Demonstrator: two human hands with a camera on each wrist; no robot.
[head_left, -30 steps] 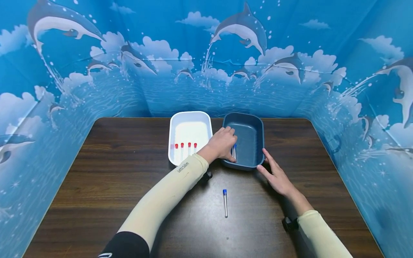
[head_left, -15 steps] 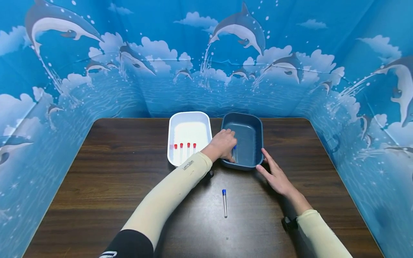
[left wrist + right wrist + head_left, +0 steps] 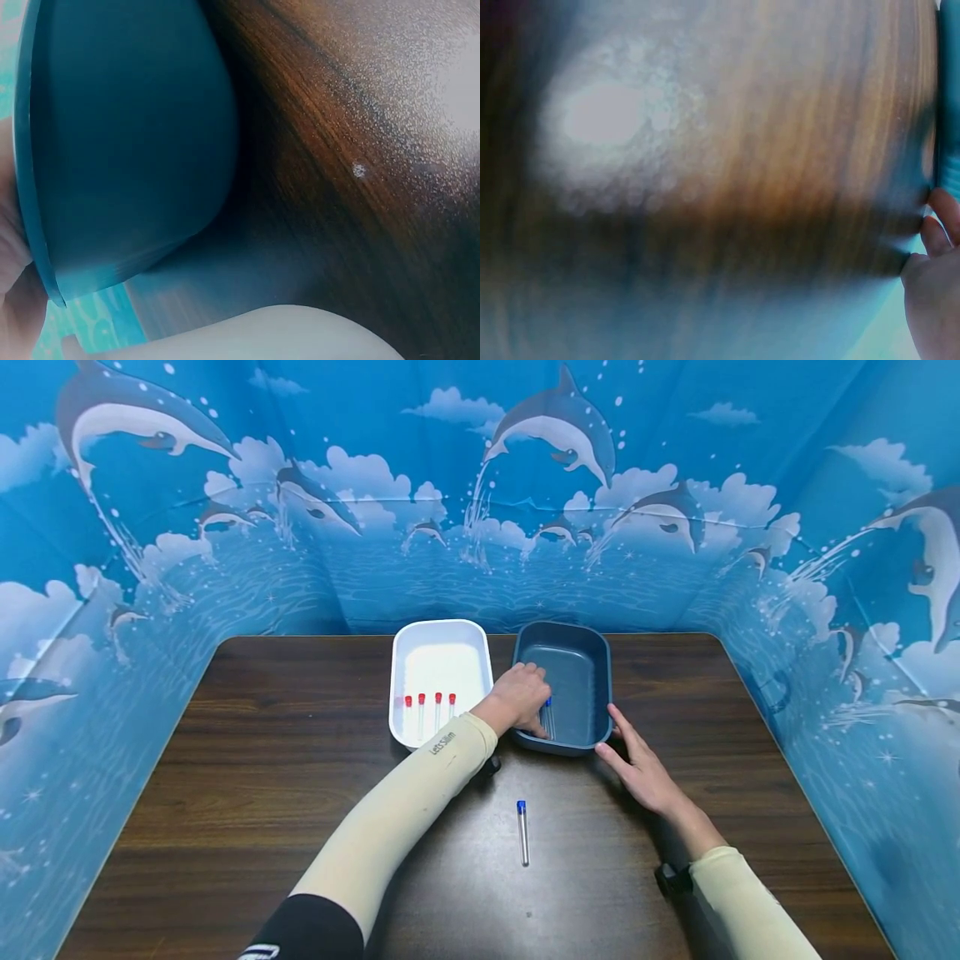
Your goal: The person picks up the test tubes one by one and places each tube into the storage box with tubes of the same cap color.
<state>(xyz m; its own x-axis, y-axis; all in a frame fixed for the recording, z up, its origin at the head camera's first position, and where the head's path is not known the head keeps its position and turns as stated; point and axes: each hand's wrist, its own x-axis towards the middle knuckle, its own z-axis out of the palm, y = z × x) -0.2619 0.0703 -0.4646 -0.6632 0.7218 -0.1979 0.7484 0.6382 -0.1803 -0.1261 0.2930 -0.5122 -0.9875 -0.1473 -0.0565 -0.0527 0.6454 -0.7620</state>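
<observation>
My left hand (image 3: 517, 697) reaches over the left wall of the dark blue tray (image 3: 573, 747). Beside its thumb, blue-capped test tubes (image 3: 550, 718) lie in the tray, partly covered by the hand. Its fingertips are hidden, so a grip on a tube cannot be made out. In the left wrist view the tray's outer wall (image 3: 135, 150) fills the left side, with part of the hand behind the rim. At the tray's front right corner, my right hand (image 3: 648, 777) has its fingers extended, the tips at the wall. Another blue-capped test tube (image 3: 522, 833) lies on the table in front.
A white tray (image 3: 401, 643) stands left of the blue one, holding several red-capped tubes (image 3: 438, 710) side by side. My left forearm crosses its front right corner. Brown wood-grain table (image 3: 262, 760) lies beneath, and a dolphin-print curtain (image 3: 450, 560) hangs around its back and sides.
My left hand shifts very slightly inside the blue tray, and its forearm moves a little to the right. My right hand and the tube on the table stay put.
</observation>
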